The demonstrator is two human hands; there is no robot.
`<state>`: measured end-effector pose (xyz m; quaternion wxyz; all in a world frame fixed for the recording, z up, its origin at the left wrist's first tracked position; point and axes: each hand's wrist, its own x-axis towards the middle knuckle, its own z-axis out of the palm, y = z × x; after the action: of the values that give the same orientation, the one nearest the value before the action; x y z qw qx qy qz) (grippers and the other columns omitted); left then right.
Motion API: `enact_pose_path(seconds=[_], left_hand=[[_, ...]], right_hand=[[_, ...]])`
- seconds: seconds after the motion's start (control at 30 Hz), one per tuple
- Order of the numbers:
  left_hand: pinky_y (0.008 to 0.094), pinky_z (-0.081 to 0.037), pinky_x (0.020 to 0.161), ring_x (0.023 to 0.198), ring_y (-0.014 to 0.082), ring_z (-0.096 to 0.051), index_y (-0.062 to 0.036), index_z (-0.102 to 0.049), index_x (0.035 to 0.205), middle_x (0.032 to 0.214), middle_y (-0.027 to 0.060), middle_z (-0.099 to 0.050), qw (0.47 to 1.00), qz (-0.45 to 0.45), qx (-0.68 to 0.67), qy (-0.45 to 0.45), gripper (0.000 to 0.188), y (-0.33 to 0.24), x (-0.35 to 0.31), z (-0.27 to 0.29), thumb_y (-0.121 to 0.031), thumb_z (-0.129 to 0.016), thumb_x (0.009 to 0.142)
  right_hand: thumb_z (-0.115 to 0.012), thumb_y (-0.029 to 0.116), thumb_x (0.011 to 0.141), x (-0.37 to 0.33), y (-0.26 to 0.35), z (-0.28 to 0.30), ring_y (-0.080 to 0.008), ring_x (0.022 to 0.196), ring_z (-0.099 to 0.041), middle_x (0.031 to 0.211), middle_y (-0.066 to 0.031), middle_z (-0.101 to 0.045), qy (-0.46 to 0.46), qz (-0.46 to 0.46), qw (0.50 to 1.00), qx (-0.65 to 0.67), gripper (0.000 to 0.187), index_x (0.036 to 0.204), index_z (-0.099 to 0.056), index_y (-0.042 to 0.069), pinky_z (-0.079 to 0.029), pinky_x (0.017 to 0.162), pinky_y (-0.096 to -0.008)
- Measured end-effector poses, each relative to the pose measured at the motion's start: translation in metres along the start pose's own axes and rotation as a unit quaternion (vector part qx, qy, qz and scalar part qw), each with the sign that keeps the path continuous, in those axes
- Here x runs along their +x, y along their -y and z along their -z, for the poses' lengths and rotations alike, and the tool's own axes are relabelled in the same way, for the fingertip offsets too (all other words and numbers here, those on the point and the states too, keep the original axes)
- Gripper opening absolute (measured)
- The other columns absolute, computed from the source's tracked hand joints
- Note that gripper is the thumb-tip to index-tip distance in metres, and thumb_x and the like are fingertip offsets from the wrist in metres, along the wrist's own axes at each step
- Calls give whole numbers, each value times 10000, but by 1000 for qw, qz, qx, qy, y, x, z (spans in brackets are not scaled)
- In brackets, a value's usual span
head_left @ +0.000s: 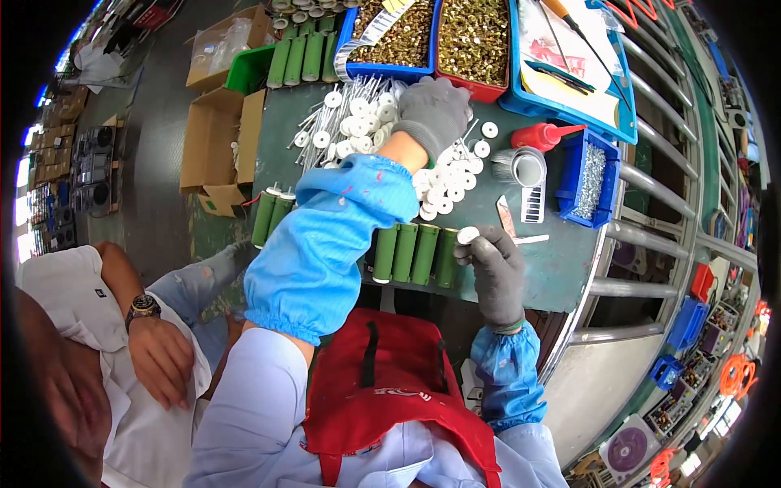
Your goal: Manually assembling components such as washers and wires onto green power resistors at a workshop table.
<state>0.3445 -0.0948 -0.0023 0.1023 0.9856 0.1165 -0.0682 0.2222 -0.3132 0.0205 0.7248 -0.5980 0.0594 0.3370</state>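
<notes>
My left hand [434, 111], in a grey glove with a blue sleeve cover, reaches far across the green table and rests palm down on a heap of white discs with thin metal pins [350, 122]. What its fingers hold is hidden. My right hand [495, 264], also grey-gloved, pinches one white disc [468, 235] at the near table edge. Just left of it stand several green cylinders [411, 254] in a row. More loose white discs [443, 189] lie between the two hands.
Blue and red bins of brass parts [431, 37] sit at the back, with a blue tray of papers [569, 73], a red squeeze bottle [541, 136], a metal cup [525, 167] and a blue bin of screws [591, 175]. Another person's hand [163, 358] is at lower left. Cardboard boxes [215, 138] stand on the floor.
</notes>
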Motion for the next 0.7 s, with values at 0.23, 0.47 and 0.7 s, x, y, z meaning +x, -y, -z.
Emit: enact_pose_path(seconds=[0.23,0.47,0.7], left_hand=[[447,-502,864,1016,311,-610,-189,-714,1033,1016,75,-679,997,52,14,-51,235,-8,5,-24,-318,-642,851],[417,-507,814,916,309,-638,-136,-737,886,949,95,-698,972,16,-138,-189,152,8,-4,-35,-264,-662,851],[298,-491,651,686,136,-597,-9,-708,967,808,56,-689,845,55,-523,-94,186,16,-99,17,-146,-643,858]], right_hand=[[-522,125,934,-2,-3,9,-137,822,-609,903,-73,-661,13,5,1000,-10,232,1060,-648,-24,-486,756,-282],[-519,133,942,-4,-1,4,-132,814,-604,891,-72,-659,-23,-10,1000,-5,237,1064,-645,-27,-482,750,-277],[-534,182,960,15,16,-12,-118,777,-574,859,-54,-632,-37,29,998,-43,258,1068,-636,-28,-465,725,-264]])
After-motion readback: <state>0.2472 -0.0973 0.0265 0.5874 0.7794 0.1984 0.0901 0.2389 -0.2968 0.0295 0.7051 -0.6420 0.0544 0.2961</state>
